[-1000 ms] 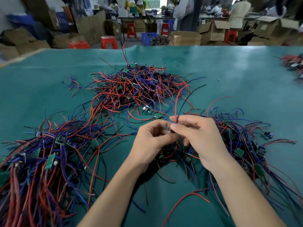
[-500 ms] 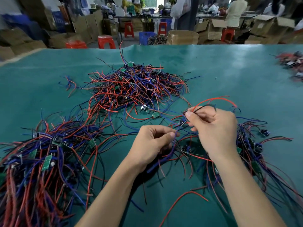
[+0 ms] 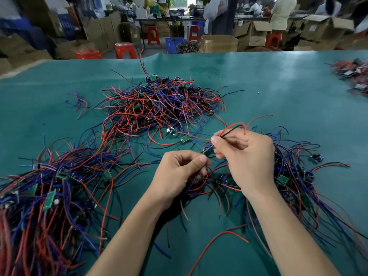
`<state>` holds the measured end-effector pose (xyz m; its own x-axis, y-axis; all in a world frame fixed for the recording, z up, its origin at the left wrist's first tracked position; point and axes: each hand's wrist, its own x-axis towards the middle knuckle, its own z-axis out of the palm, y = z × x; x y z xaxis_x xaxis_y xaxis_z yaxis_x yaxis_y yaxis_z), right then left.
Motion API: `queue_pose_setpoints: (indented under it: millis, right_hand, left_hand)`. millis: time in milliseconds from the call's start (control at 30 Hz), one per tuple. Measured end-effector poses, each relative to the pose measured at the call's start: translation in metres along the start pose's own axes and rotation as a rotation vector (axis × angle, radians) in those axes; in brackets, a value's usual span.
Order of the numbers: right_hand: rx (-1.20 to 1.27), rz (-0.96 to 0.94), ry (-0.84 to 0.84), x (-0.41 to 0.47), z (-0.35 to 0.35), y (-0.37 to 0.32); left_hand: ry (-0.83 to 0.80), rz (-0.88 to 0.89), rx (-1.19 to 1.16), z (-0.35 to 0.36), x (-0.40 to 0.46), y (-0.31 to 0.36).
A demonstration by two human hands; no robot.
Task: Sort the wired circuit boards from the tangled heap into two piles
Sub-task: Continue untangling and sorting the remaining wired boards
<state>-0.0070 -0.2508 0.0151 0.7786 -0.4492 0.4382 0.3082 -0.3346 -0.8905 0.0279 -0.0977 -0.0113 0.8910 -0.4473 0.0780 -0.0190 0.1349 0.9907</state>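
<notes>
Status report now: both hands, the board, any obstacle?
Left hand pinches wires. Right hand grips a red and black wire loop; small circuit board between both hands. Tangled wires underneath.

Two bare forearms are seen, each ending in a bare hand: the left hand (image 3: 180,172) and the right hand (image 3: 246,156). No sleeves, gloves, rings, watches or bands are worn on them. Short, unpainted fingernails are shown on the hands.

Teal table cover (image 3: 268,80); beyond it cardboard boxes (image 3: 219,43), red stools (image 3: 125,50), blue crate (image 3: 174,44), standing workers (image 3: 281,12)
</notes>
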Motion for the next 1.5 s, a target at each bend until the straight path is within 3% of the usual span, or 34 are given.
queue_pose_setpoints:
  millis: [267, 433, 500, 567, 600, 667, 700, 833, 933, 1067, 1167, 1300, 1400, 1500]
  right_hand:
    - [0.141, -0.009, 0.433, 0.023, -0.038, 0.001]
    - [0.464, 0.046, 0.687, 0.028, -0.035, -0.004]
    - [0.383, 0.128, 0.551, 0.020, -0.021, -0.008]
    - [0.132, 0.194, 0.218, 0.006, -0.002, -0.010]
    - [0.011, 0.200, 0.065, -0.001, 0.005, -0.009]
    - [-0.207, 0.128, -0.090, -0.011, 0.013, -0.009]
    - [-0.254, 0.106, -0.124, -0.012, 0.014, -0.008]
    - [0.026, 0.153, -0.117, -0.008, 0.009, -0.006]
    - [0.002, 0.025, -0.016, -0.004, 0.005, -0.010]
    - [0.193, -0.038, 0.265, 0.011, -0.014, -0.024]
    - [0.249, -0.108, 0.320, 0.020, -0.017, -0.058]
    - [0.251, -0.253, 0.136, 0.025, 0.020, -0.124]
    - [0.123, -0.273, -0.171, 0.018, 0.079, -0.156]
    - [-0.145, -0.168, -0.509, 0.009, 0.133, -0.161]
  left_hand:
    - [-0.056, 0.002, 0.060, 0.004, -0.002, 0.000]
    - [0.102, 0.024, -0.032, 0.003, -0.003, -0.001]
    - [0.165, 0.033, -0.066, 0.004, -0.002, -0.001]
    - [0.192, 0.052, -0.079, 0.005, -0.001, -0.001]
    - [0.185, 0.067, -0.076, 0.004, -0.001, -0.001]
    - [0.126, 0.103, -0.036, 0.003, -0.003, -0.001]
    - [0.090, 0.120, -0.011, 0.002, -0.003, -0.001]
    - [-0.006, 0.102, 0.029, 0.004, -0.003, 0.002]
    - [-0.037, 0.042, -0.006, 0.003, -0.001, 0.002]
    - [-0.101, 0.045, 0.037, 0.006, -0.003, 0.000]
    - [-0.094, 0.052, 0.042, 0.004, -0.001, -0.001]
    - [-0.044, 0.075, 0.085, 0.007, -0.002, -0.004]
    - [-0.038, 0.094, 0.083, 0.007, -0.004, -0.001]
    - [0.062, 0.028, 0.179, -0.001, 0.004, -0.008]
